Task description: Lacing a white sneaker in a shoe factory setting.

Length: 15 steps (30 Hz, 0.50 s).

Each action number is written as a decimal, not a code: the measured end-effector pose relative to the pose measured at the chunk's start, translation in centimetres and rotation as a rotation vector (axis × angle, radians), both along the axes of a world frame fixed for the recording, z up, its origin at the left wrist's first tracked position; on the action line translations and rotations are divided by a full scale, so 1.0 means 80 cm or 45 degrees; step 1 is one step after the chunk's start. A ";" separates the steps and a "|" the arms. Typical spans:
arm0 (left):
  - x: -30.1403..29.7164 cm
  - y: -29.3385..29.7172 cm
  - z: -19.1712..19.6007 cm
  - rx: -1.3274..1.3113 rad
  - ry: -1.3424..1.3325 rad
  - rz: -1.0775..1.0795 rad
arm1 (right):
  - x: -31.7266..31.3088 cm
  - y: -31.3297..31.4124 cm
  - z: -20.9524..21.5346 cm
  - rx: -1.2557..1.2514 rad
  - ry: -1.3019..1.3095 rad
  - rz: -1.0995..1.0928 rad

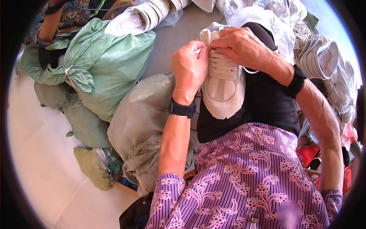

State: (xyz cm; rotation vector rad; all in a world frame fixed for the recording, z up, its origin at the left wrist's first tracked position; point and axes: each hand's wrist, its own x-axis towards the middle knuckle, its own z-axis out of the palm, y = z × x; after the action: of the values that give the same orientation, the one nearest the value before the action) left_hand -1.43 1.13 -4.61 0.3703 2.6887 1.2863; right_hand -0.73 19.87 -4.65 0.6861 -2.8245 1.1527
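A white shoe upper [223, 97] with a mesh toe and no sole in sight lies over my black-trousered thigh, its toe pointing toward me. White shoelace [224, 71] runs in rows across its front, and a loose loop hangs out at the right. My left hand [188, 72] is closed beside the upper's left edge, pinching a bit of white lace between thumb and fingers. Over the top of the lacing, my right hand [242, 45] is closed with its fingertips together near the left hand's; the lace in it is mostly hidden. Both wrists wear black bands.
Stuffed green [110, 57] and grey-beige sacks [139, 110] crowd my left side. Nested white uppers [143, 17] lie at the far left, with another stack [318, 57] at the right by clear plastic bags [274, 19] and a lace bundle [302, 36]. Another person's arm [49, 24] shows upper left.
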 end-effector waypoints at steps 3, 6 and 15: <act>0.009 -0.003 -0.011 0.490 -0.333 0.194 | -0.002 -0.004 0.001 -0.009 -0.062 -0.104; 0.020 -0.005 -0.010 0.726 -0.608 0.352 | -0.011 -0.013 0.001 0.060 -0.089 -0.128; 0.016 -0.011 -0.014 0.787 -0.873 0.300 | -0.021 -0.035 0.006 0.170 -0.166 -0.134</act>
State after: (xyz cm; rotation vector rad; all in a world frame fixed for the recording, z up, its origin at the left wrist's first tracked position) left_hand -0.13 0.28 -5.69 -0.3030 1.7720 1.8688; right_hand -2.38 17.07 -4.20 0.4771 -3.0268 1.0371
